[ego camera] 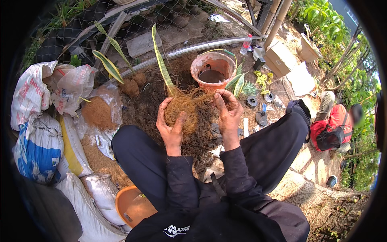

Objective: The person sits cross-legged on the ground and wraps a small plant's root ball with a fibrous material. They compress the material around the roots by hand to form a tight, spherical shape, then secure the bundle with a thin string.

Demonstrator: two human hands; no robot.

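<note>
My left hand [171, 122] holds a ball of brown coconut fibre [189, 113] from its left side, thumb in front. A tall variegated snake plant leaf [161, 60] rises from the top of that ball. With fingertips pinched together, my right hand [227, 112] grips a strand of fibre drawn out to the right of the ball. Just beyond stands an orange bucket [213, 71] with dark liquid in it. Further left, two more fibre balls [131, 86] with snake plant leaves [112, 66] lie on the soil. The roots inside the held ball are hidden.
Filled sacks [39, 148] and a heap of brown coir [98, 113] on plastic lie at left, near an orange basin [133, 205]. Wire mesh fencing [169, 24] stands ahead. A cardboard box [279, 59], tape rolls [252, 101] and a crouching person in red [334, 127] are at right.
</note>
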